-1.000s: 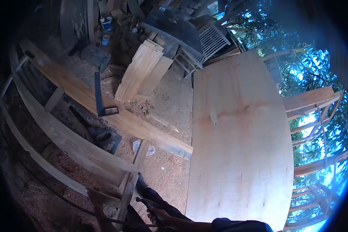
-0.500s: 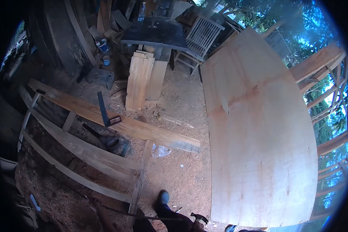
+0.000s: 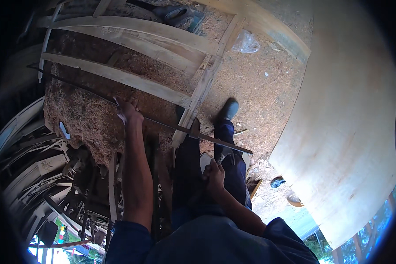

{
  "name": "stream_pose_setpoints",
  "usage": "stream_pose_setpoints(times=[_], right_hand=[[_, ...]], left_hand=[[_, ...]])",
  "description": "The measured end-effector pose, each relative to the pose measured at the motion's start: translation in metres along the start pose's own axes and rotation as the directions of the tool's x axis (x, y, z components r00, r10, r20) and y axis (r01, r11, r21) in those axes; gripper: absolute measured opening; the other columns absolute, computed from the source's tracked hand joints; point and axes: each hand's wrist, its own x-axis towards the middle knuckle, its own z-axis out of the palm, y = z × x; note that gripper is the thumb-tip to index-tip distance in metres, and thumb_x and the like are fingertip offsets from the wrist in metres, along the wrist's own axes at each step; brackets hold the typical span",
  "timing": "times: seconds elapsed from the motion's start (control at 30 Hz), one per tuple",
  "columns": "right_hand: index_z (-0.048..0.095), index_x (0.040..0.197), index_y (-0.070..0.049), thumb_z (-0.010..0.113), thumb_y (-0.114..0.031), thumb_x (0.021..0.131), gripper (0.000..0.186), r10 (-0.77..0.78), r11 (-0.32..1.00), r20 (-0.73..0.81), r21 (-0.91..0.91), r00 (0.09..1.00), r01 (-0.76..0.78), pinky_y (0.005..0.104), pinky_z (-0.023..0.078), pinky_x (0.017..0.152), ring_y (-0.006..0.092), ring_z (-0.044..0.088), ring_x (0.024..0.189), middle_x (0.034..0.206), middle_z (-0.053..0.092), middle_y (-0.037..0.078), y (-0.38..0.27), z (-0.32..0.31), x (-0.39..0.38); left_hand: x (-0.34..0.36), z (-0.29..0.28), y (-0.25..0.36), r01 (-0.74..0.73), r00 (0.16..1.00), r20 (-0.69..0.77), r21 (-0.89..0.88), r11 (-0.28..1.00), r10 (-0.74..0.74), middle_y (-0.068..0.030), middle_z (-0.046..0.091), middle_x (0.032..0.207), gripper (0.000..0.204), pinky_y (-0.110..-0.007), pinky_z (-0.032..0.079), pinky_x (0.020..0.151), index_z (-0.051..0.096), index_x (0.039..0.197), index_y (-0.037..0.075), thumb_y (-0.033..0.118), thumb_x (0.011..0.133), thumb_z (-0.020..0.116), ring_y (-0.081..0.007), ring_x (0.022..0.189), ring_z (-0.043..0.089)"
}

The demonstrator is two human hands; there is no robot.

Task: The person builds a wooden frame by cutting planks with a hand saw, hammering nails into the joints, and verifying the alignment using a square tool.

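Observation:
My left hand (image 3: pixel 128 111) is closed around a long, thin dark strip (image 3: pixel 163 122). The strip slants from the far left, over the end of the wooden frame (image 3: pixel 123 75), to a spot above my right thigh. Whether it is wood or metal I cannot tell. In my right hand (image 3: pixel 215 176), close to my lap, is a hammer (image 3: pixel 226 155), gripped by its handle with the head up near the strip's right part. The frame has long curved slats joined to a crosspiece (image 3: pixel 207 81), lying at my left and in front of me.
A large plywood sheet (image 3: pixel 343 119) stands along the right. A board (image 3: pixel 268 26) and a clear plastic bag (image 3: pixel 246 42) lie ahead on sawdust-covered ground. A dark power tool (image 3: pixel 176 14) rests beyond the frame. Stacked wooden pieces (image 3: pixel 44 167) fill the lower left.
My view has tipped down toward my body, so the bench and chair have left it. Both my arms now show fully, with the strip and hammer in my hands.

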Motion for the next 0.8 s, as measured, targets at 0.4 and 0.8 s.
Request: stream_pose_setpoints(times=[0.4, 0.8], right_hand=[[0.044, 0.093, -0.017, 0.056, -0.026, 0.1, 0.016, -0.06, 0.989, -0.113, 0.127, 0.992, 0.074, 0.0274, 0.038, 0.046, 0.0072, 0.042, 0.052, 0.069, 0.044, -0.004, 0.007, 0.028, -0.01], [0.043, 0.092, -0.017, 0.059, -0.019, 0.095, 0.016, -0.133, 0.988, -0.118, 0.057, 0.984, 0.141, 0.0258, 0.034, 0.041, 0.007, 0.04, 0.048, 0.066, 0.043, -0.004, -0.001, 0.05, -0.005]], left_hand=[[0.002, 0.0, -0.003, 0.016, 0.999, 0.048, -0.036, 0.999, -0.014, 0.0015, 0.034, 0.058, 0.047, -0.028, 0.024, 0.042, 0.045, 0.087, 0.009, 0.053, 0.102, 0.043, -0.0099, 0.045, 0.029], [0.003, -0.003, -0.002, 0.012, 0.997, 0.073, -0.056, 0.998, -0.008, 0.0009, 0.033, 0.058, 0.05, -0.027, 0.025, 0.04, 0.037, 0.078, 0.01, 0.053, 0.103, 0.039, -0.0108, 0.044, 0.028]])
